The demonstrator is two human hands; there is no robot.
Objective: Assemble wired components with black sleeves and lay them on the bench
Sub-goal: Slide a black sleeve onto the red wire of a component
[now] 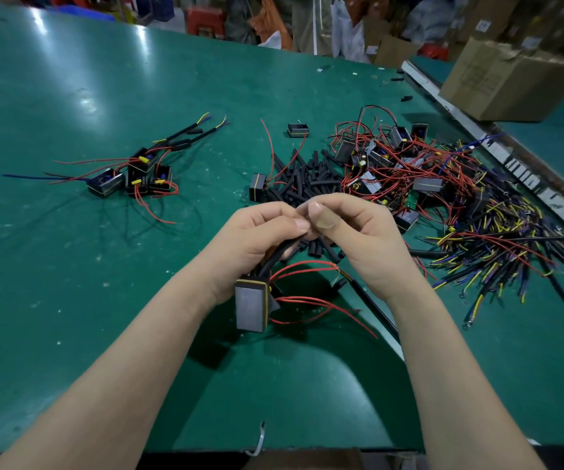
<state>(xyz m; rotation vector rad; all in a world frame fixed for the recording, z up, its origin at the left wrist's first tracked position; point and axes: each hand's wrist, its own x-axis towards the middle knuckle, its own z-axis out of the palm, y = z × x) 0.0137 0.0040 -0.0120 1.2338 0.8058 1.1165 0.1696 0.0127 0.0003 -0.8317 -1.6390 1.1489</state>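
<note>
Left hand point(256, 235) curled round black-sleeved wires, grey yellow-edged block component point(251, 305) dangling below fingers; right hand point(351, 232) pinching sleeve tip. Cardboard box point(507, 79) print illegible.

Both bare forearms extend from the near edge toward the centre and converge. The left hand point(256, 235) is raised with its fingers curled and its thumb pressed toward the fingertips. The right hand point(355, 232) faces it, fingers curled, thumb uppermost. The fingertips of both hands meet.
</note>
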